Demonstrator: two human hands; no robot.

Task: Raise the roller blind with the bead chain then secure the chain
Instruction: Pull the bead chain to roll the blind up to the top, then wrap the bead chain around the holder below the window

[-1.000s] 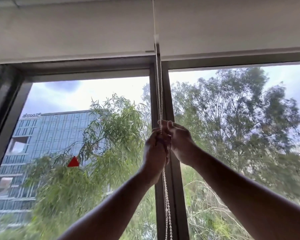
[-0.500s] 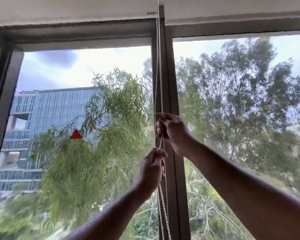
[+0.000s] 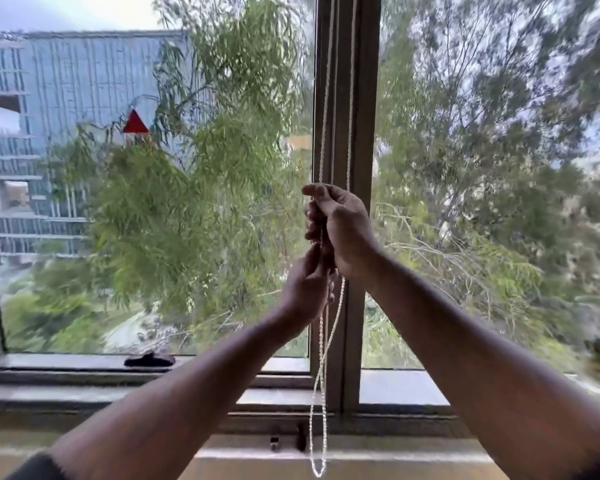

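A white bead chain [image 3: 326,98] hangs in two strands down the dark centre mullion [image 3: 364,133] of the window. My right hand [image 3: 343,230] is closed around the chain at mid-height. Just below it, my left hand [image 3: 305,289] pinches the same chain with its fingertips. Under my hands the chain drops in a loose loop [image 3: 317,427] that ends near the sill. The roller blind is out of view above the frame's top edge.
A grey window sill [image 3: 84,393] runs along the bottom, with a small dark object [image 3: 149,360] on its ledge and a small dark fitting [image 3: 300,441] below the mullion. Trees and a glass building show through the panes.
The view has tilted down: the blind and top frame have left the picture and the sill has appeared. Both hands have moved lower on the chain, the left still beneath the right.
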